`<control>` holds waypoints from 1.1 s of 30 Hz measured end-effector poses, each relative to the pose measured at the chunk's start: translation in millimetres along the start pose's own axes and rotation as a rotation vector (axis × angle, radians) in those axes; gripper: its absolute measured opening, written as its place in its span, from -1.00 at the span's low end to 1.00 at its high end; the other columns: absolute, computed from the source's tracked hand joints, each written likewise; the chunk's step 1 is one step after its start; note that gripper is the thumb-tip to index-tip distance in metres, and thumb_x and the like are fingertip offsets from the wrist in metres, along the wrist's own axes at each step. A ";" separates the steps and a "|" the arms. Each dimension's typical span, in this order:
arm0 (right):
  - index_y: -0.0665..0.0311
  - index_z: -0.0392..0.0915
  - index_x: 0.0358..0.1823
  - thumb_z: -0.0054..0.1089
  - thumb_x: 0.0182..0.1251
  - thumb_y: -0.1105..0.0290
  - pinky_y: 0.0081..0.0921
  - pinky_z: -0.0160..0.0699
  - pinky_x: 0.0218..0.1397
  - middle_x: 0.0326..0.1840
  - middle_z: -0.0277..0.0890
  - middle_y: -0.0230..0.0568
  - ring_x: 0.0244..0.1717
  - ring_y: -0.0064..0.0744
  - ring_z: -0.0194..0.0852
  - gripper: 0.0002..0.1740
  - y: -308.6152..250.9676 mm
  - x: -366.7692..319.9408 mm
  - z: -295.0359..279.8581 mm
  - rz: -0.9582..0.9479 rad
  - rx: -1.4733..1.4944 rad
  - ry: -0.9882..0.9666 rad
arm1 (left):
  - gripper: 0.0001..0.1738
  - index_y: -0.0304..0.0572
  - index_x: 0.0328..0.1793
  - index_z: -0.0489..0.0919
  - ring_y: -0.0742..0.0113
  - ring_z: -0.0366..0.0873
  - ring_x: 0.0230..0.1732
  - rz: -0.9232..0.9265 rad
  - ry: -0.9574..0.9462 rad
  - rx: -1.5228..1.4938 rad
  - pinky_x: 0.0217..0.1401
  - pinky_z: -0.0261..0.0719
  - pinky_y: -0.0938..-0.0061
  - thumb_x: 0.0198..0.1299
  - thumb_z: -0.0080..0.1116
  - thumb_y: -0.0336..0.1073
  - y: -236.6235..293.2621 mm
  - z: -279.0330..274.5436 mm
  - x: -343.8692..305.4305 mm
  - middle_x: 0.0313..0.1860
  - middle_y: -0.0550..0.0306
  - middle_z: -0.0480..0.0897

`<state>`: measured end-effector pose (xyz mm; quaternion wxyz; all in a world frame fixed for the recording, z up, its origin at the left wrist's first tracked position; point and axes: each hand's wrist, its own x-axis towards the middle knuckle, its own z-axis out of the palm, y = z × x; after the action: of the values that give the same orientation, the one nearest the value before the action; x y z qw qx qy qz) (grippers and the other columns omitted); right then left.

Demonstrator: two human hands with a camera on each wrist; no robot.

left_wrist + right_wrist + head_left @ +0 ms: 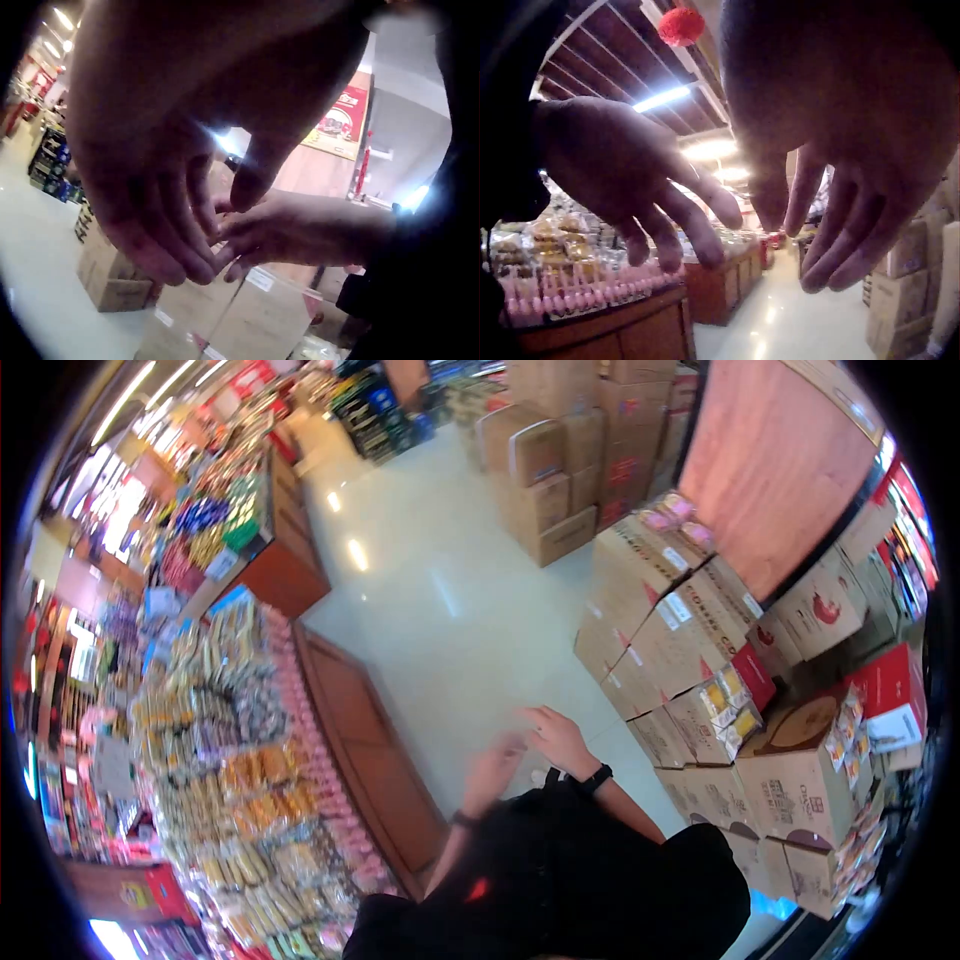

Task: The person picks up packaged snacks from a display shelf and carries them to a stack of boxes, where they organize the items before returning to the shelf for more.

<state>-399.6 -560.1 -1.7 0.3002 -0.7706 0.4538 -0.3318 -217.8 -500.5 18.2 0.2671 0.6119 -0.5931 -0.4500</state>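
In the head view both bare hands are held up in front of the body above the pale floor, close to each other. The left hand point(490, 772), blurred, has loosely bent fingers and nothing in them. Just beside it is the right hand point(560, 742), its fingers pointing toward the left one, with a black band point(597, 777) on its wrist. Seen from the left wrist, the left fingers point(169, 225) overlap the right hand point(289, 229). The right wrist view shows the right fingers point(847, 225) relaxed and hanging downward, with the left hand point(615, 154) opposite, also holding nothing.
On the left, a wooden counter point(355, 725) bears rows of bagged goods point(265, 765) edged by pink items point(320, 745). Stacked cartons point(665, 645) stand on the right, several with small packets on top. More boxes point(560, 490) rise farther back beside the glossy floor point(420, 600).
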 end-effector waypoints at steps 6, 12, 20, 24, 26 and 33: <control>0.14 0.55 0.25 0.23 0.32 0.41 -0.28 0.67 -0.04 0.09 0.63 -0.13 -0.18 -0.19 0.71 -0.56 48.9 -5.2 -61.5 0.335 -0.049 0.213 | -0.69 -0.18 0.24 0.57 0.25 0.71 0.04 0.106 -0.249 0.028 0.15 0.62 0.38 0.42 0.11 -0.34 55.4 20.9 75.4 -0.01 0.07 0.74; 0.13 0.55 0.24 0.27 0.28 0.45 -0.31 0.67 -0.12 0.05 0.65 -0.13 -0.19 -0.21 0.71 -0.54 107.1 -17.8 -70.1 0.520 -0.075 0.467 | -0.71 -0.22 0.23 0.57 0.21 0.71 0.05 0.137 -0.484 -0.005 0.15 0.62 0.37 0.44 0.14 -0.35 65.8 45.2 159.9 0.00 0.00 0.73; 0.12 0.55 0.23 0.28 0.26 0.46 -0.27 0.66 -0.16 0.01 0.65 -0.12 -0.23 -0.17 0.70 -0.54 162.2 45.8 -117.5 0.720 -0.129 0.607 | -0.70 -0.22 0.23 0.56 0.22 0.70 0.05 0.330 -0.559 0.044 0.15 0.62 0.36 0.46 0.13 -0.31 106.4 49.8 299.3 -0.01 0.01 0.73; 0.12 0.56 0.22 0.27 0.26 0.46 -0.25 0.65 -0.16 -0.01 0.65 -0.09 -0.24 -0.14 0.69 -0.54 185.1 103.7 -157.6 0.690 -0.231 0.645 | -0.69 -0.21 0.24 0.56 0.26 0.68 0.05 0.315 -0.548 -0.015 0.15 0.61 0.38 0.48 0.11 -0.27 122.7 48.4 366.7 0.01 0.02 0.73; 0.13 0.56 0.22 0.27 0.25 0.47 -0.24 0.66 -0.15 -0.01 0.64 -0.08 -0.23 -0.11 0.69 -0.54 178.0 131.6 -181.4 0.687 -0.228 0.682 | -0.70 -0.21 0.24 0.56 0.25 0.69 0.02 0.320 -0.541 -0.038 0.14 0.61 0.38 0.47 0.11 -0.28 128.8 45.2 391.9 0.01 0.04 0.74; 0.15 0.54 0.24 0.30 0.22 0.48 -0.20 0.65 -0.12 0.01 0.64 -0.09 -0.20 -0.09 0.70 -0.50 205.3 173.3 -206.2 0.724 -0.237 0.733 | -0.71 -0.20 0.23 0.55 0.24 0.71 -0.06 0.405 -0.560 -0.106 0.06 0.65 0.38 0.46 0.11 -0.31 151.6 44.9 454.4 -0.01 0.07 0.75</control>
<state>-600.1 -832.9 6.5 0.1278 -0.4265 0.8005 -0.4011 -379.6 -953.6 22.0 0.2091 0.3199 -0.7287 -0.5683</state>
